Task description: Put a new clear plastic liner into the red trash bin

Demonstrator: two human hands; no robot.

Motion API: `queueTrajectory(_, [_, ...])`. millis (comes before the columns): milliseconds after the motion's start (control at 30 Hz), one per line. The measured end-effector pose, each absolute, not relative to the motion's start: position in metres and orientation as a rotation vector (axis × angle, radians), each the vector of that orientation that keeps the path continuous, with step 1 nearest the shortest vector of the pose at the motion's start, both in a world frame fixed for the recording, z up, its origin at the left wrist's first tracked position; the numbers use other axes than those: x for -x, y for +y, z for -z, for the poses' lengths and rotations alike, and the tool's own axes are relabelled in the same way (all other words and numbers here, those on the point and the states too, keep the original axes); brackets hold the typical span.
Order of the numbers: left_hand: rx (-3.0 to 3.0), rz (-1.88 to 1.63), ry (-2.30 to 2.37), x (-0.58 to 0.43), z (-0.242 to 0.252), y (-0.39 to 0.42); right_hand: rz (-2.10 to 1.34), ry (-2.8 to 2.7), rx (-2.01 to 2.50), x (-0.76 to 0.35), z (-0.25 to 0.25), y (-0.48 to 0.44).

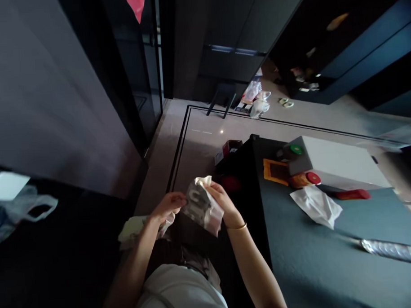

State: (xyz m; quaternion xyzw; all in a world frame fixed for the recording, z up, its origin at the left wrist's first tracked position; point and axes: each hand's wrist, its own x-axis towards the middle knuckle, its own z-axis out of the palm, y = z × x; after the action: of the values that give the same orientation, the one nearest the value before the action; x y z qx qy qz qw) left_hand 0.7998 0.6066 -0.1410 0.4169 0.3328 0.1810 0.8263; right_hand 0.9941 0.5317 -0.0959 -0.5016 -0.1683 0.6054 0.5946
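Item: clear plastic bag (pixel 202 207), crumpled, with pale contents showing at its top edge. Held in the air between 2 hands, in front of the person's body, just left of the dark table (pixel 331 266) and above the floor gap beside it.

Risk 1: the bag is thin and bunched; pulled from both sides, it may tear, and the contents would drop to the floor between body and table.
Risk 2: the grip is by fingertips on slack film only. A slip on either side would likely let the bag swing or fall.
Risk 3: light is poor here, so the bag's opening is hard to make out.

Left hand (pixel 169 204): forearm raised from lower left, fingers closed, pinching the bag's left edge.
Right hand (pixel 224 202): forearm rising from lower right, bangle at the wrist, fingers curled onto the bag's upper right edge, gripping it.

Near, left: pale cloth or paper (pixel 132 228) below the left hand.
Middle, right, on the table: crumpled white bag (pixel 317 206), white box (pixel 337 163), orange frame (pixel 276 171).
Far: floor with scattered bags (pixel 257 105).
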Motion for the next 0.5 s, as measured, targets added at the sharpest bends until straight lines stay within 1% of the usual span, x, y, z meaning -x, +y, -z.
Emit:
queueTrajectory(133, [-0.98,-0.344,0.711,-0.847,0.151,0.706,-1.094,-0.34,1.354,-1.103,0.083,0.58])
queueTrajectory(200, [-0.974,-0.346,0.673,-0.877,0.149,0.756,-0.994,-0.279,1.361,-1.145,0.078,0.595])
queueTrajectory(267, [-0.895,-0.422,0.683,-0.921,0.148,0.796,-0.924,-0.198,1.306,-1.174,0.077,0.612])
queueTrajectory(333, [-0.797,-0.474,0.702,-0.978,0.152,0.82,-0.917,-0.11,1.221,-1.194,0.081,0.633])
queueTrajectory(367, [-0.749,-0.445,0.704,-1.009,0.158,0.825,-0.943,-0.075,1.178,-1.202,0.085,0.645])
queueTrajectory(433, [-0.66,-0.285,0.695,-1.072,0.173,0.827,-1.025,-0.029,1.102,-1.223,0.097,0.672])
queueTrajectory(500, [-0.579,-0.054,0.667,-1.131,0.191,0.823,-1.085,-0.006,1.059,-1.254,0.11,0.698])
